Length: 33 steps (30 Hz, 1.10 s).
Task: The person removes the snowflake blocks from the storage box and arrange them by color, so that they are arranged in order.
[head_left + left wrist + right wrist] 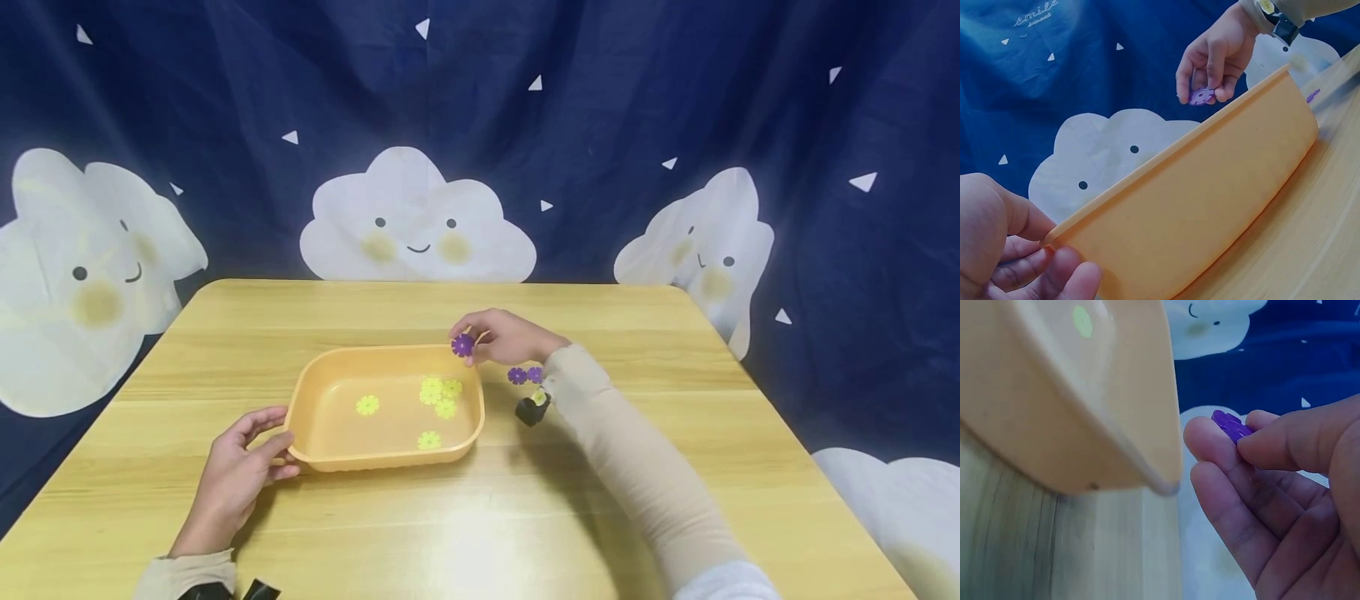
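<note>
An orange plastic basin (386, 461) sits on the table with several yellow flower-shaped discs (367, 405) on its floor. My left hand (238, 467) grips the basin's left end, thumb at the rim and fingers underneath it. Over the basin's far right corner, my right hand (510, 336) pinches a purple flower-shaped disc (462, 345) between thumb and fingers. The right wrist view shows this purple disc (1232, 426) edge-on at the fingertips, beside the basin wall. Two more purple discs (517, 376) lie on the table right of the basin, partly beside the right sleeve.
The wooden table (360, 533) reaches back to a dark blue curtain (480, 75) printed with white clouds and triangles. A black strap mount (532, 408) hangs at the right wrist, and another black piece (261, 590) shows by the left sleeve.
</note>
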Motion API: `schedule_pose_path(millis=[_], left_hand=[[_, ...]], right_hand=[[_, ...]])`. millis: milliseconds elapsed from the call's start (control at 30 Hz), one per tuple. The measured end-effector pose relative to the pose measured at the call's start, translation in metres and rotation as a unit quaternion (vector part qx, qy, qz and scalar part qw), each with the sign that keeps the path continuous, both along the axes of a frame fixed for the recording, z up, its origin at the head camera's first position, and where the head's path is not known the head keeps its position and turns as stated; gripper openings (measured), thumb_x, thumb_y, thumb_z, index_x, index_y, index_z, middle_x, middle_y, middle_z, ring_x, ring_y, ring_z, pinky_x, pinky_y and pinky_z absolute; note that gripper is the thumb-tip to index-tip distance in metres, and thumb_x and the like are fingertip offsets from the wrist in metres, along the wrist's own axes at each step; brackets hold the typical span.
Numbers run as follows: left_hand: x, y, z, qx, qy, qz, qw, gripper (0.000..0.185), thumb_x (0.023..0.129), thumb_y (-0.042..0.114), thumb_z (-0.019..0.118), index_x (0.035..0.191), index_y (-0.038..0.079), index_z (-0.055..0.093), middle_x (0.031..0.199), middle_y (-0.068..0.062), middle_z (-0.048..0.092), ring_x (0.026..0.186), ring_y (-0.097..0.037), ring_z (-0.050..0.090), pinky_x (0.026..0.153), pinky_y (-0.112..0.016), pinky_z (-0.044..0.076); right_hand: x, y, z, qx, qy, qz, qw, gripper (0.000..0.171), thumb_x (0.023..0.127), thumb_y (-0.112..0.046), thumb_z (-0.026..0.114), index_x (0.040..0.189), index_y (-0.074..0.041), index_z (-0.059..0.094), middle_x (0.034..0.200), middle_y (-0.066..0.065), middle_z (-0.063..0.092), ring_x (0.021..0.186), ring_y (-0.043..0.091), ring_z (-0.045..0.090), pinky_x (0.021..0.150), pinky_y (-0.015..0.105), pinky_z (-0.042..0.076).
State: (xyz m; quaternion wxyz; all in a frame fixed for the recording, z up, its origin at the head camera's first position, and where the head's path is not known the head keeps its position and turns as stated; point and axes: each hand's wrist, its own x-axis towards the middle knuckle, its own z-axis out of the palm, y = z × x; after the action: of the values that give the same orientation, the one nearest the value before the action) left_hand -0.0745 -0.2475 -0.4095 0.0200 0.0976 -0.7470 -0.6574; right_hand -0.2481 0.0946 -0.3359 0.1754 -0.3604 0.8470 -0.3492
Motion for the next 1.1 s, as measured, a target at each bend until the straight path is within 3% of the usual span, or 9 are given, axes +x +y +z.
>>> schedule_pose_path(millis=[200,500,800,1100], left_hand=[[-0.001,0.001,-0.001,0.008,0.002,-0.001,1.0000,0.047,0.096,0.001,0.056,0.138,-0.007,0.037,0.129,-0.013,0.038,0.075,-0.012,0.058,0.062,-0.028,0.062],[0.000,0.000,-0.002,0.004,0.001,-0.007,1.0000,0.047,0.097,0.002,0.055,0.139,-0.007,0.036,0.132,-0.014,0.036,0.076,-0.011,0.058,0.063,-0.028,0.062],[0.000,-0.001,0.000,-0.001,-0.005,-0.008,1.0000,0.047,0.098,0.003,0.055,0.140,-0.007,0.036,0.134,-0.014,0.036,0.076,-0.011,0.058,0.063,-0.028,0.062],[-0.001,-0.001,-0.001,0.005,-0.002,-0.004,1.0000,0.047,0.097,0.002,0.056,0.138,-0.007,0.036,0.131,-0.014,0.037,0.075,-0.011,0.058,0.062,-0.028,0.062]], right_hand=[[0.002,0.019,-0.003,-0.014,-0.012,-0.017,1.000,0.042,0.084,0.000,0.072,0.124,-0.009,0.062,0.106,0.000,0.066,0.103,0.017,0.060,0.101,0.034,0.049],[0.005,0.043,-0.010,-0.054,-0.027,-0.062,0.996,0.038,0.086,0.001,0.070,0.122,-0.010,0.063,0.105,0.003,0.065,0.097,0.021,0.062,0.086,0.035,0.056],[0.009,0.066,-0.017,-0.102,-0.054,-0.094,0.989,0.038,0.087,0.005,0.067,0.123,-0.007,0.062,0.106,0.010,0.065,0.097,0.027,0.061,0.083,0.038,0.057],[0.008,0.095,-0.026,-0.102,-0.057,-0.123,0.986,0.038,0.087,0.008,0.062,0.122,-0.006,0.061,0.105,0.012,0.065,0.094,0.027,0.065,0.083,0.037,0.058]])
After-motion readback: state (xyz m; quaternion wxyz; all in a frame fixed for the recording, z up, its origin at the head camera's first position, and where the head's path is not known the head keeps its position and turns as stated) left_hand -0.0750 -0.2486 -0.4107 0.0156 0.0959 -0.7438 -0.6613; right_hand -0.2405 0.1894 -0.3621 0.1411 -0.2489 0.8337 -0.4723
